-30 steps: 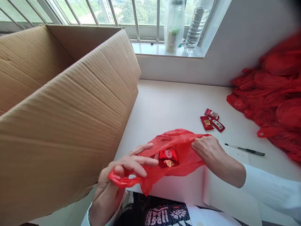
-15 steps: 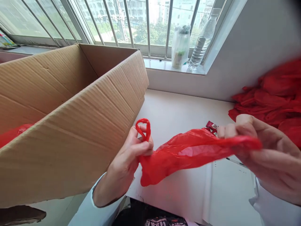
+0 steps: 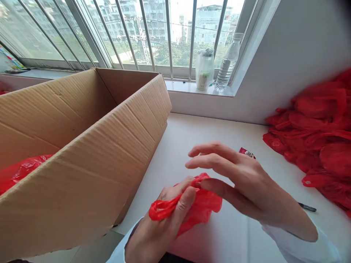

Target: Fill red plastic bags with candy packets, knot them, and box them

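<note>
A thin red plastic bag [image 3: 203, 206] is bunched in my left hand [image 3: 161, 226], pinched under the thumb. Its looped handle sticks out to the left over the back of that hand, and the loose body hangs to the right. My right hand [image 3: 233, 175] hovers just above and to the right of the bag, fingers spread apart. The right thumb tip is at the bag's upper edge; whether it touches I cannot tell. Left of my hands stands a tall open cardboard box [image 3: 131, 135] with a red plastic bag [image 3: 24, 171] inside it.
A large heap of red bags [image 3: 315, 128] lies against the wall on the right. On the white table [image 3: 203, 128] are a small dark-red packet [image 3: 247, 152] and a black pen [image 3: 307, 207]. A water bottle [image 3: 228, 65] and a bagged container [image 3: 204, 69] stand on the sill.
The bag, stretched between both hands before, is now gathered in my left hand. My right hand has let go of it and moved left with its fingers opened. The view has shifted slightly.
</note>
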A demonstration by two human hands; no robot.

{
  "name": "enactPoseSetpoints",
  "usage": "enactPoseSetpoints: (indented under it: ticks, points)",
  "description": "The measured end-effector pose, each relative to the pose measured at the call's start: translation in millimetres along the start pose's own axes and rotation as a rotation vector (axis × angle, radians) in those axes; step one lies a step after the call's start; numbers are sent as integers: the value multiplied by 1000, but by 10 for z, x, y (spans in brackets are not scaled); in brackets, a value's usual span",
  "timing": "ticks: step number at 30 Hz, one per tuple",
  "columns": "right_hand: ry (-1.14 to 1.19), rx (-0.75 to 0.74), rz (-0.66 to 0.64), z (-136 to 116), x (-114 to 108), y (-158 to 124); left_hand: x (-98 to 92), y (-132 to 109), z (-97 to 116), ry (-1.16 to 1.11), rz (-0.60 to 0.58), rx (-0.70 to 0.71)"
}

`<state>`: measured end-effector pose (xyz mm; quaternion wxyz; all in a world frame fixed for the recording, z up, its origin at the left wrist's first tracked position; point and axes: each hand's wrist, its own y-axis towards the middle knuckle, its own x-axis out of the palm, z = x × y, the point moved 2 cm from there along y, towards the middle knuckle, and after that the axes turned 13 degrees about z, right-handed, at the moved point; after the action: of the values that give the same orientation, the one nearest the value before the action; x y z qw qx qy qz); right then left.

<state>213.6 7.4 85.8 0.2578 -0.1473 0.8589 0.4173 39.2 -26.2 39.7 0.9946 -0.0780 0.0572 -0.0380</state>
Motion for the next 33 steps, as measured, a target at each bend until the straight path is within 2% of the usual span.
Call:
enactPoseSetpoints:
  ticks: [3,4,6,7,9,10,12,14,15,17,19,21,23,25,28,31,33]
  points:
    - [185,283,-119,284,43,-114,19,56,-46,-99,-236,-189]
    - [273,355,-124,348,73,-153,50,75,-64,-166,-318,-256]
    - [379,439,-15,410,121,-213,113,122,-97,-325,-409,-330]
    - [378,434,82,402,132,-235,134,148,-114,-401,-417,-346]
    - [327,316,254,304,128,-266,141,195,-147,-511,-402,-357]
    - [290,219,276,226,123,-277,123,212,-158,-540,-380,-352]
    - [205,13,151,63,124,-295,55,222,-160,-532,-344,-313]
    - [172,-118,-38,-28,130,-309,-21,193,-132,-393,-351,-189]
    - [202,-127,-61,-30,126,-307,-48,166,-108,-259,-369,-82]
    - [362,-17,55,59,121,-282,-66,99,-56,132,-351,205]
    - [562,223,123,226,188,-257,-46,36,1,528,-179,567]
    - [666,432,8,382,335,-252,-6,-15,38,773,80,893]
    - [701,512,-147,484,487,-264,21,-32,18,801,265,1074]
    - [742,505,-229,537,588,-283,9,-2,-54,694,343,1070]
    - [689,448,-235,563,613,-301,-43,60,-162,617,316,983]
    - [328,285,-105,555,500,-280,-86,68,-179,811,227,1062]
    - [124,148,-70,536,406,-266,-130,57,-185,900,147,1073]
